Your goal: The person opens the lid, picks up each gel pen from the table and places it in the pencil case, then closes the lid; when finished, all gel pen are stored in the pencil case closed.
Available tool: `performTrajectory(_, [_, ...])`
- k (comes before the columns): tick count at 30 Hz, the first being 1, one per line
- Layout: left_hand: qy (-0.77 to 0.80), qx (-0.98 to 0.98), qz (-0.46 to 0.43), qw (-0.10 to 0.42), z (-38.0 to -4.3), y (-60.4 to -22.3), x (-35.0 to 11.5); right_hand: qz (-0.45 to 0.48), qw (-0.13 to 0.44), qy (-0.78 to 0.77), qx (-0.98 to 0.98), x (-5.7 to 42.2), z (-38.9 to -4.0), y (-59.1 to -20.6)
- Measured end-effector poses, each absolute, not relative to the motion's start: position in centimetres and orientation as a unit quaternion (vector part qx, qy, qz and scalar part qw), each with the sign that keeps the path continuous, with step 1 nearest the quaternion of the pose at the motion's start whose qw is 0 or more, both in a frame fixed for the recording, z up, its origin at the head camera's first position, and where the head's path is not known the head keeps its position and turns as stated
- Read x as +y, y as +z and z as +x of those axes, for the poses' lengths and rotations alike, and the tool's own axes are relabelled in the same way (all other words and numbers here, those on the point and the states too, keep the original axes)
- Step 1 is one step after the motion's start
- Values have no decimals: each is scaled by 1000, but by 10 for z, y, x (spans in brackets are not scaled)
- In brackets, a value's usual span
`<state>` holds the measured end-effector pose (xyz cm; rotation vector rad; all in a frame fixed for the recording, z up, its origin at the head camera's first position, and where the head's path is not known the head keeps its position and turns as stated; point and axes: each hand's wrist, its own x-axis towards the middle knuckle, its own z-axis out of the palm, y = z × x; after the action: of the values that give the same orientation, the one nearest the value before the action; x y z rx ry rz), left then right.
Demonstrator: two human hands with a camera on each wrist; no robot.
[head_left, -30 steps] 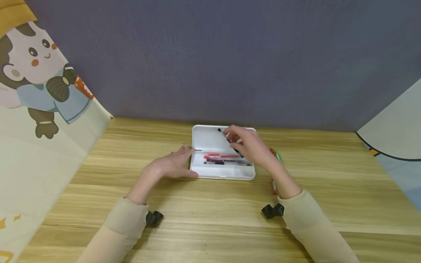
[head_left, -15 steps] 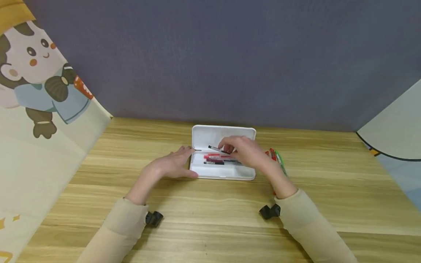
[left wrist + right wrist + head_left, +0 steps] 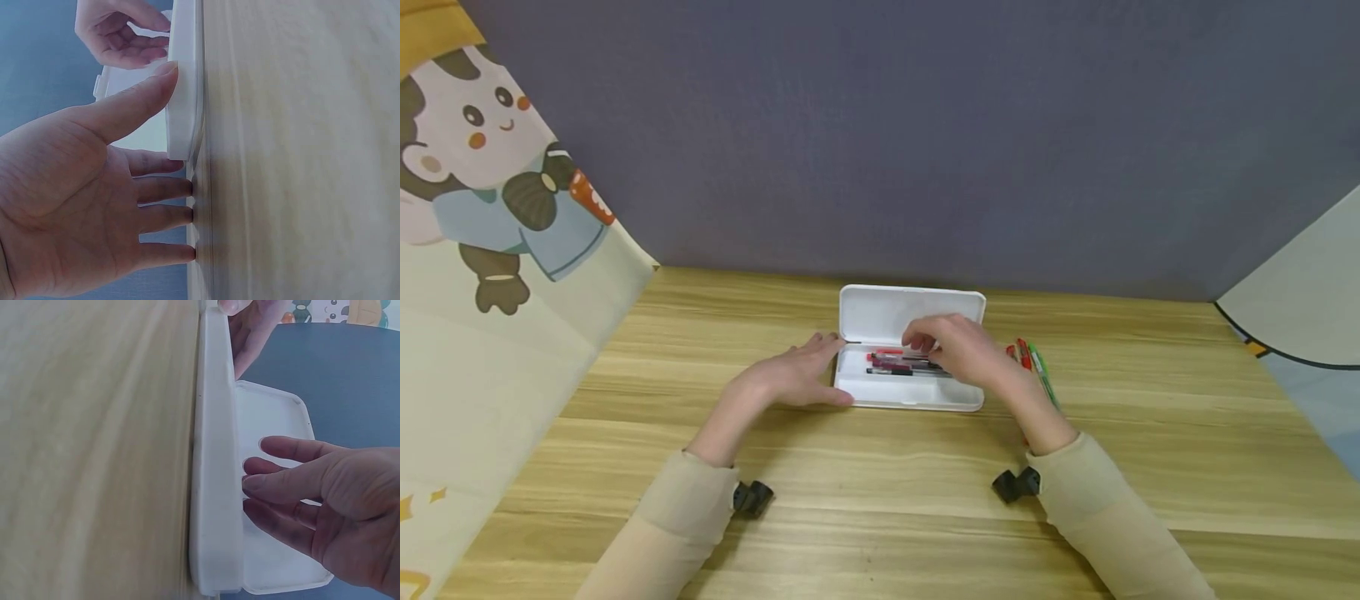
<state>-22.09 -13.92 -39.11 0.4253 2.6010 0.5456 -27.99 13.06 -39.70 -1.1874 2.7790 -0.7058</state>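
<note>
In the head view a white pencil case (image 3: 880, 397) lies with its lid (image 3: 872, 312) raised at the back. Inside lie several pens, among them a red pen (image 3: 889, 352) and a black-gripped pen (image 3: 891, 372). My left hand (image 3: 793, 375) rests at the case's left end, thumb on the front edge and fingers straight along the side. Above the right part of the case is my right hand (image 3: 958, 346), fingers loosely bent. The right wrist view shows no pen between its fingertips (image 3: 255, 482). The hand hides the pens' right ends.
Right of the case, partly under the right forearm, lie red pens (image 3: 1022, 352) and a green pen (image 3: 1042, 375) on the wooden table (image 3: 880, 508). A dark grey panel (image 3: 925, 150) stands behind the table.
The right hand has lowered a black-tipped pen from in front of the lid into the case among the other pens, and its fingers have loosened. My left hand has stayed in place.
</note>
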Motion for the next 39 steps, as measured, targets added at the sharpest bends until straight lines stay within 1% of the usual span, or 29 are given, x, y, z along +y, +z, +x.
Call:
performTrajectory(6, [196,942,153,225,-222,-391,-139,-385,1,-255,887,136,-279,-393])
performTrajectory(12, [194,943,153,225,-221,-391,-139,-364,8,-272,890,151,-276,-385])
performTrajectory(20, [197,941,151,228,-220,-389,-139,-331,-15,-312,891,188,-273,-386])
performTrajectory(26, [199,941,149,229,-220,-388,-139,-294,-20,-293,910,220,-268,-390])
performTrajectory(33, [200,942,149,226,-219,-388,-141,-260,24,-276,925,254,-262,-398])
performTrajectory(39, [203,941,151,225,-220,-389,-140,-243,75,-287,923,270,-260,-399])
